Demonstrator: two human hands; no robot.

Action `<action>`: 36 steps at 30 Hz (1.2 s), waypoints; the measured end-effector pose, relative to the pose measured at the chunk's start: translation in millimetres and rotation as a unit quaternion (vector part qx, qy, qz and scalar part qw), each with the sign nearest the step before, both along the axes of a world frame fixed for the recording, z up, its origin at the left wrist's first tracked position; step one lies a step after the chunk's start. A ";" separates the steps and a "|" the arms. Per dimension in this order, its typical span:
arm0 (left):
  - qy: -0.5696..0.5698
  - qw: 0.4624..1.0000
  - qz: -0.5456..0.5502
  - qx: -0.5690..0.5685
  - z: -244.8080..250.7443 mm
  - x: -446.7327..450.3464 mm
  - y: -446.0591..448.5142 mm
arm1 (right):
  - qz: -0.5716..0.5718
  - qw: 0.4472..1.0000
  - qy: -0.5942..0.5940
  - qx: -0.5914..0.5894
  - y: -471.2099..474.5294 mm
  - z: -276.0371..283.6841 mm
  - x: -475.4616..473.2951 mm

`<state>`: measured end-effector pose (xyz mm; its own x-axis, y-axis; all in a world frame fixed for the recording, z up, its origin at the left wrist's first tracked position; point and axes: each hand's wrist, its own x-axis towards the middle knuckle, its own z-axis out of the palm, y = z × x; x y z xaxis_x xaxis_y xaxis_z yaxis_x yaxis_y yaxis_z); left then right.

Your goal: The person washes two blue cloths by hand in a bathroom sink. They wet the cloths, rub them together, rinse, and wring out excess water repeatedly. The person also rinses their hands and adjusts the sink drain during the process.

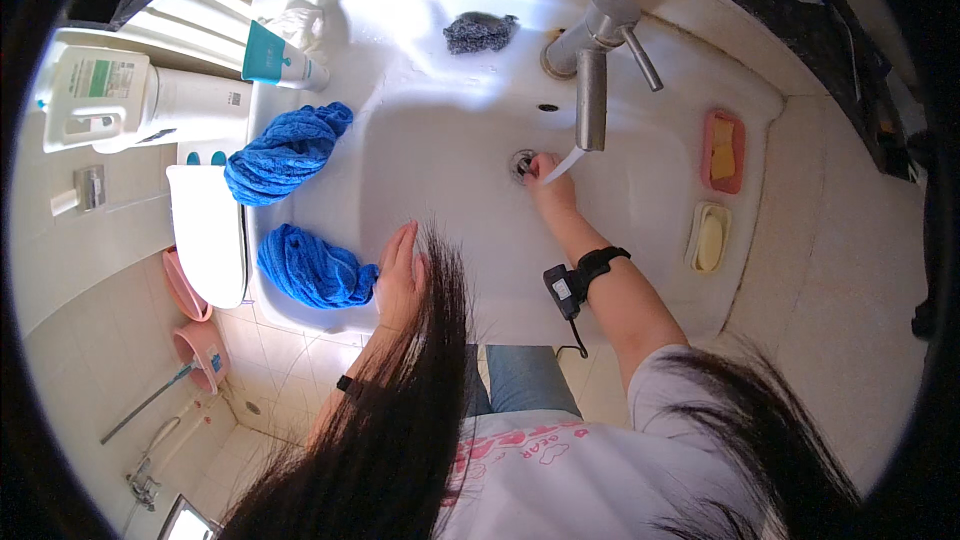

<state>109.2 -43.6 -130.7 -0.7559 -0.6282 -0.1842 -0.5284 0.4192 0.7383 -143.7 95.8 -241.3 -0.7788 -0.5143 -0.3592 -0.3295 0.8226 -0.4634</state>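
Note:
My right hand (551,181) reaches down into the white washbasin (465,255), its fingertips at the metal drain plug (522,163). A stream of water runs from the metal faucet (592,105) beside that hand. Whether the fingers grip the plug cannot be told. My left hand (401,274) is over the basin's near left part, fingers extended and nothing seen in it; long hair partly hides it. A twisted blue towel (315,270) lies right beside the left hand on the basin's left edge. Another blue towel (289,154) lies farther back on the same edge.
A dark scouring pad (480,32) lies on the back ledge, and a teal-and-white tube (281,60) stands at the back left. On the right rim are a pink soap dish (736,154) and a cream soap dish (697,240). A white toilet lid (206,232) is to the left.

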 end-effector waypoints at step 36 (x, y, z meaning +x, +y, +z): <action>0.006 1.000 -0.012 0.000 -6.8 2.7 -3.4 | 0.240 0.944 0.081 0.213 78.9 45.3 1.3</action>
<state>111.9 -47.0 -137.5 -0.7727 -0.6104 -0.1741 -0.5090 0.4321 0.7445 -142.4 174.7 -196.1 -0.5558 -0.6576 -0.5085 -0.7493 0.6612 -0.0360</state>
